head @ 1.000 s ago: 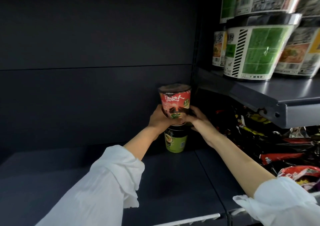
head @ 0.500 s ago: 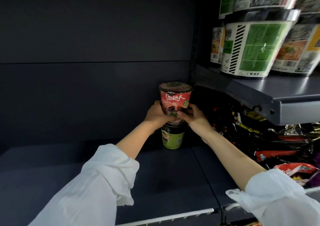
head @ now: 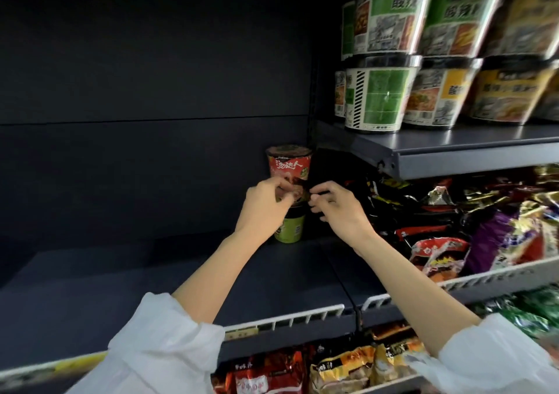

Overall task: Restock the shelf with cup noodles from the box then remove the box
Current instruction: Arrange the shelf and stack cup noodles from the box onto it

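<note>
Shelving fills the frame for us: a dark shelf [head: 169, 275] runs across the lower centre, with a white wire rail along its front edge and a dark back panel behind it. At the upper right a higher shelf [head: 472, 151] carries large noodle bowls [head: 381, 97] stacked in two tiers, green ones toward the middle and yellow ones at the far right. Under that higher shelf, at the right of the frame, we see a heap of noodle packets [head: 447, 227] in black, red and purple wrappers behind another white rail, and more packets show along the bottom edge.

Our two forearms reach up from white sleeves [head: 157, 351] at the bottom of the frame toward the middle. There, at the back of the dark shelf, a red cup noodle [head: 289, 166] stands stacked on a green cup noodle [head: 289, 228], both upright and close to the back panel.

Our left hand [head: 264, 204] sits in front of the stack with fingers curled; whether it touches the red cup we cannot tell. Our right hand [head: 338, 209] is just right of the stack, fingers loosely curled and holding nothing, with a small gap between it and the cups.
</note>
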A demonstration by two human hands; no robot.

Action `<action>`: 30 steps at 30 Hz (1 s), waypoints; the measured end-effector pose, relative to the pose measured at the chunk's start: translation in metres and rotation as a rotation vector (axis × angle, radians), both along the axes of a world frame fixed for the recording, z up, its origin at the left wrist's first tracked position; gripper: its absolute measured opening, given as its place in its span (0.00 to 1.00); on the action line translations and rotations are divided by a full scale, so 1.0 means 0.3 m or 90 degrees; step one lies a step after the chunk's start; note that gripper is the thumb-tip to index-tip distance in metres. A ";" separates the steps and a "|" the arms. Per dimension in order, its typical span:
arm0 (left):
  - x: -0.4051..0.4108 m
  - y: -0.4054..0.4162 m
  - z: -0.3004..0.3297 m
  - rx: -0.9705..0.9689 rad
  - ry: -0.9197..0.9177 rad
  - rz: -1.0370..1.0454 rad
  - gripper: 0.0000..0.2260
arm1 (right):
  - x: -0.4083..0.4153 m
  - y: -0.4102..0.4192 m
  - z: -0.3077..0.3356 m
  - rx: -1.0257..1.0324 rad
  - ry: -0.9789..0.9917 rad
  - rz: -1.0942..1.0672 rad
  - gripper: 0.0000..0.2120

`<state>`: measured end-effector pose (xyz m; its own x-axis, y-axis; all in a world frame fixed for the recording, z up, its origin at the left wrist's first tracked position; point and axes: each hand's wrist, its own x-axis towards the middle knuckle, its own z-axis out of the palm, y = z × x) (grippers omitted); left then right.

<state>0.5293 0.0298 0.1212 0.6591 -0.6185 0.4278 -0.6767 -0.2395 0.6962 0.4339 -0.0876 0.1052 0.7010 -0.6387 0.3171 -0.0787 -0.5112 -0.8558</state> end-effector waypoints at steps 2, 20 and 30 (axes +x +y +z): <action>-0.103 0.058 -0.002 0.002 -0.025 -0.029 0.06 | -0.110 0.055 0.006 -0.038 -0.007 -0.019 0.08; -1.165 0.053 -0.254 0.171 0.080 -0.375 0.06 | -1.297 0.258 -0.204 -0.056 0.259 -0.341 0.09; -1.562 -0.269 -0.422 0.345 -0.006 -0.467 0.22 | -1.746 -0.012 -0.360 -0.010 0.501 -0.378 0.16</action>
